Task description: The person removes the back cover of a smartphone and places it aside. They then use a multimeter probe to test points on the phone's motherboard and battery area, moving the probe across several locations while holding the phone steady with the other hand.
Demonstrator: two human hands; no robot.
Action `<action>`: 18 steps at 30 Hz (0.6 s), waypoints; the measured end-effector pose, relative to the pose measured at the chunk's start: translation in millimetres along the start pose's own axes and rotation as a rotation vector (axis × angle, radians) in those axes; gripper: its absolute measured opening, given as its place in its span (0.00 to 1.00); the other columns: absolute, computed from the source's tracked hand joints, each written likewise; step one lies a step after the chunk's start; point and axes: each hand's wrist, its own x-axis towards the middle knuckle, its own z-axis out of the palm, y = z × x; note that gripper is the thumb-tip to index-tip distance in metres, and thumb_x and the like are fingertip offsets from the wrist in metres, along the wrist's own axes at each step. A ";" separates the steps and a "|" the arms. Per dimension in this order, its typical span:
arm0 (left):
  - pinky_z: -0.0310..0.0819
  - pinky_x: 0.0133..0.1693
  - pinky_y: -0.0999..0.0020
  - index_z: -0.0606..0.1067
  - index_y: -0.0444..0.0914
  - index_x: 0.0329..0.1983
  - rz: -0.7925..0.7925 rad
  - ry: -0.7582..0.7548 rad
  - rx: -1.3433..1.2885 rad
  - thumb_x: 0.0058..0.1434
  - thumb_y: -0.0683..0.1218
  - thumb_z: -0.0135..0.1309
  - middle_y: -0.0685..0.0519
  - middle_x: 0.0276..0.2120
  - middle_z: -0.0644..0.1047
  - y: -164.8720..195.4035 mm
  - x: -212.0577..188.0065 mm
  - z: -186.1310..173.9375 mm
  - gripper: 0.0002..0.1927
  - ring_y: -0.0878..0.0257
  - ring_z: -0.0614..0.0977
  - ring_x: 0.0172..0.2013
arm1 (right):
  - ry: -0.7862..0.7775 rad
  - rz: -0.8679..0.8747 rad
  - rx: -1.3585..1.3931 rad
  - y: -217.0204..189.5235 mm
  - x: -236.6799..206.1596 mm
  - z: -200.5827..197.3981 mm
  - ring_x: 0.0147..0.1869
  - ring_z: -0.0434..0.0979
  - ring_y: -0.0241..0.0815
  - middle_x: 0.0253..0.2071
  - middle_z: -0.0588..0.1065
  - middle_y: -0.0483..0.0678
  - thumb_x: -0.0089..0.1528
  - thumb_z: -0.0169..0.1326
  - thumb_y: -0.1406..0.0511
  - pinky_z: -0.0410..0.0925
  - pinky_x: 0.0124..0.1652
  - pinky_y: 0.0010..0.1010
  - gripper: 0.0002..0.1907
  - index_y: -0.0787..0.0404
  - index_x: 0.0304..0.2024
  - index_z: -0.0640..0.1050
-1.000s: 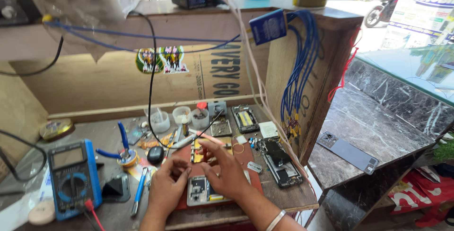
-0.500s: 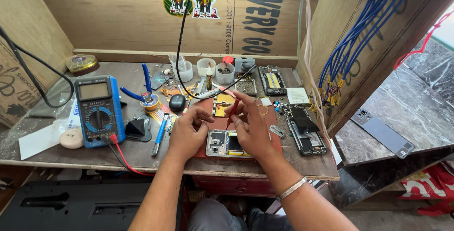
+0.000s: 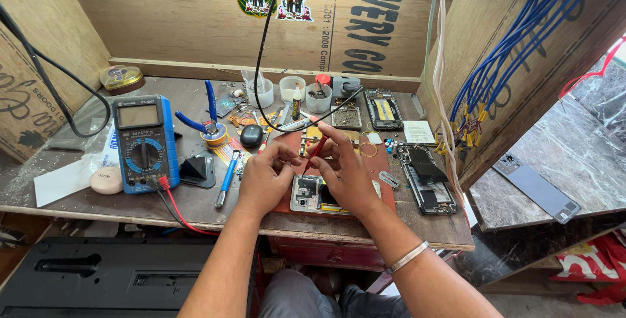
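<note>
**Hands close in over the opened phone**

Head view: both hands now sit lower and closer together than a second ago, when the view took in more of the shelf above. The right hand pinches a thin red screwdriver, its tip angled down toward the opened phone, which lies on the red mat at the front of the wooden bench. The left hand curls its fingers beside the tip; whether it grips anything cannot be told. That steadier pose suggests fine work on the phone is under way. A blue meter lies well to the left, another open phone just to the right.
</note>
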 end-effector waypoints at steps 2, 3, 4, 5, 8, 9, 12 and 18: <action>0.80 0.33 0.70 0.76 0.36 0.37 -0.014 -0.002 0.021 0.57 0.37 0.53 0.53 0.32 0.86 1.0 -0.7 -0.5 0.06 0.64 0.88 0.31 | -0.006 0.050 -0.007 2.6 -0.4 -0.1 0.52 0.82 0.40 0.49 0.78 0.52 0.66 0.52 0.77 0.77 0.51 0.32 0.33 0.54 0.71 0.60; 0.80 0.33 0.70 0.76 0.36 0.37 -0.009 -0.002 0.021 0.57 0.37 0.53 0.52 0.32 0.86 1.3 -0.7 -0.5 0.05 0.64 0.88 0.31 | -0.010 0.075 -0.011 3.7 -0.8 -0.2 0.52 0.82 0.40 0.49 0.78 0.52 0.65 0.53 0.77 0.77 0.51 0.33 0.33 0.54 0.70 0.60; 0.81 0.33 0.70 0.76 0.36 0.36 -0.003 -0.001 0.021 0.57 0.37 0.53 0.52 0.32 0.86 1.4 -0.5 -0.5 0.05 0.64 0.88 0.31 | -0.010 0.067 -0.015 4.9 -0.3 0.0 0.53 0.82 0.40 0.49 0.78 0.52 0.66 0.53 0.77 0.77 0.51 0.33 0.33 0.54 0.70 0.60; 0.81 0.34 0.70 0.76 0.36 0.36 0.002 -0.001 0.021 0.57 0.37 0.54 0.52 0.32 0.86 1.1 -0.6 -0.1 0.05 0.64 0.88 0.31 | -0.010 0.059 -0.020 6.0 -0.7 0.0 0.53 0.82 0.41 0.49 0.78 0.52 0.66 0.53 0.77 0.77 0.51 0.33 0.33 0.54 0.70 0.61; 0.82 0.34 0.70 0.76 0.36 0.36 0.000 0.006 0.012 0.56 0.36 0.52 0.52 0.32 0.86 0.3 1.6 -0.2 0.06 0.64 0.88 0.32 | -0.012 0.031 -0.021 7.4 1.3 0.7 0.53 0.82 0.41 0.49 0.78 0.52 0.65 0.53 0.78 0.77 0.52 0.33 0.33 0.55 0.70 0.61; 0.82 0.34 0.70 0.76 0.36 0.36 -0.005 0.008 0.012 0.56 0.36 0.52 0.52 0.32 0.85 0.1 1.8 0.1 0.06 0.64 0.88 0.32 | -0.012 0.020 -0.020 7.1 1.6 0.8 0.53 0.82 0.41 0.49 0.78 0.52 0.65 0.53 0.78 0.77 0.52 0.33 0.33 0.55 0.70 0.61; 0.81 0.34 0.69 0.77 0.36 0.36 -0.013 0.011 0.013 0.56 0.36 0.52 0.52 0.32 0.85 0.2 2.6 0.3 0.06 0.64 0.88 0.31 | -0.033 0.066 -0.037 3.3 2.4 1.0 0.52 0.82 0.41 0.48 0.78 0.52 0.65 0.52 0.78 0.76 0.51 0.33 0.32 0.55 0.70 0.61; 0.81 0.33 0.70 0.77 0.36 0.36 -0.038 0.013 0.018 0.55 0.36 0.52 0.52 0.31 0.85 1.5 3.7 0.9 0.07 0.64 0.88 0.30 | -0.104 0.060 -0.041 -11.8 13.1 -2.6 0.49 0.82 0.41 0.45 0.78 0.51 0.64 0.51 0.79 0.76 0.51 0.33 0.31 0.56 0.69 0.63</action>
